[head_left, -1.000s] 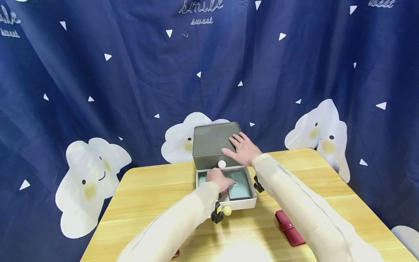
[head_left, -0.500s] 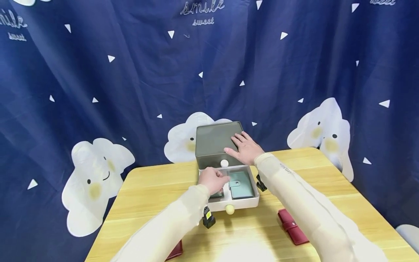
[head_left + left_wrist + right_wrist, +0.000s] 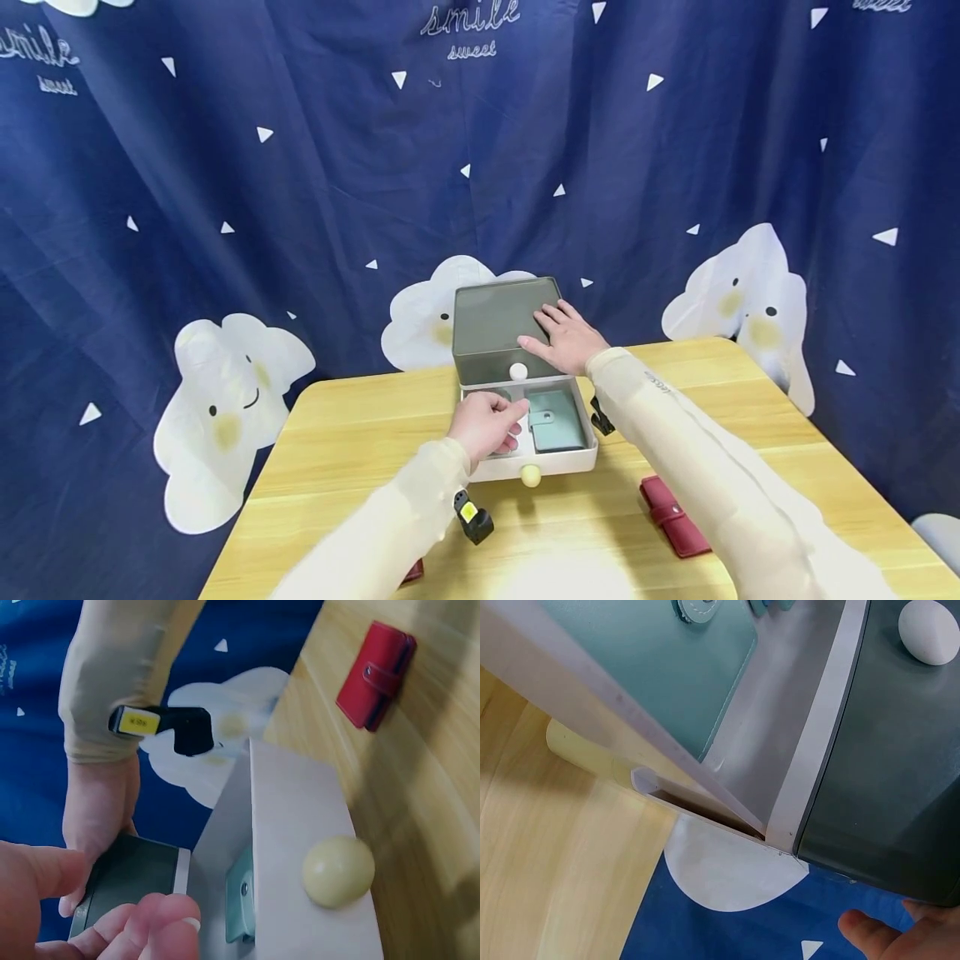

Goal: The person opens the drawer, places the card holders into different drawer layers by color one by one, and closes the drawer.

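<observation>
My left hand (image 3: 483, 425) hovers over the left half of a pulled-out white drawer (image 3: 566, 462), fingers loosely bent. In the left wrist view, a gap shows between its thumb and fingers (image 3: 169, 926), and nothing is held. A teal wallet (image 3: 557, 422) with a snap strap lies in the drawer's right half. My hand covers much of the left half, where a greenish item partly showed earlier. My right hand (image 3: 567, 340) rests with spread fingers on the right side of the dark grey box top (image 3: 498, 321), above the drawer.
A round yellow knob (image 3: 531, 476) sticks out of the drawer front, and a white knob (image 3: 518, 372) marks the upper section. One red wallet (image 3: 675, 518) lies on the wooden table at right; another red item (image 3: 415, 572) is mostly behind my left sleeve. A blue curtain (image 3: 337, 208) hangs behind.
My left hand has moved off the teal wallet toward the drawer's left side, uncovering the wallet's strap and snap. My right hand stays on the box. The view has shifted slightly.
</observation>
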A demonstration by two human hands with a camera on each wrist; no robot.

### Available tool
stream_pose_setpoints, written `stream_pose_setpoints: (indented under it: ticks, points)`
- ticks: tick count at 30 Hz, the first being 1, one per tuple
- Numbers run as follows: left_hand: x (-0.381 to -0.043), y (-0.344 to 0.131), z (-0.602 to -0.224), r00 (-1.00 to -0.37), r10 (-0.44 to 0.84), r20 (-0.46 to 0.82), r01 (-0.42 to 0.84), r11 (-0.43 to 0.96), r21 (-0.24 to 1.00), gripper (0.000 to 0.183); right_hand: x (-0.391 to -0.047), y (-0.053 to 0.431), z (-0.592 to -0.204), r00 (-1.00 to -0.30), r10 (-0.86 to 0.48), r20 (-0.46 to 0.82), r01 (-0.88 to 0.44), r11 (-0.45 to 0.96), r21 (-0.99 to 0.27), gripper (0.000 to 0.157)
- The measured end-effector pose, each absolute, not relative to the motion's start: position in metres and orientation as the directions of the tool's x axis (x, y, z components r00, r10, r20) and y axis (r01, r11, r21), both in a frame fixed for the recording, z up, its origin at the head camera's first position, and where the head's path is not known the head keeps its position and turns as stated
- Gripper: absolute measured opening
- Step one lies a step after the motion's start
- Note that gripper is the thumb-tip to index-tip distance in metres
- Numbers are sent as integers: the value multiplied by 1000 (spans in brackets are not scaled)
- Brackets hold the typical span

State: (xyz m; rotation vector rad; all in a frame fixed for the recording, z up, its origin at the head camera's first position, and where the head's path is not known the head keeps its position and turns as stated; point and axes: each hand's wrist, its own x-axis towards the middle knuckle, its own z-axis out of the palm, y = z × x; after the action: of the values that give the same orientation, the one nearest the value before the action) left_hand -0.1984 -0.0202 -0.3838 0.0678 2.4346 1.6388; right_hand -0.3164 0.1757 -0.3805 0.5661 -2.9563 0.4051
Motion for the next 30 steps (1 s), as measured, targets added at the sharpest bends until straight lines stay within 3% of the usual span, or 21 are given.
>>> stream_pose_setpoints:
  ticks: [15,24,30]
  points:
    - [-174,-34,-403,-900,355,-253,-218,136,966,64,-315,176,-381,-930,-342,134,-366,898,-245,86]
    - [-160,-45,-423,-875,385,-294,-253,154,955,70,-316,175,-384,-930,-340,136,-365,896,-253,87]
    - [-153,-53,-442,-854,395,-338,-318,118,941,62,-318,176,-385,-925,-344,161,-376,894,-243,90]
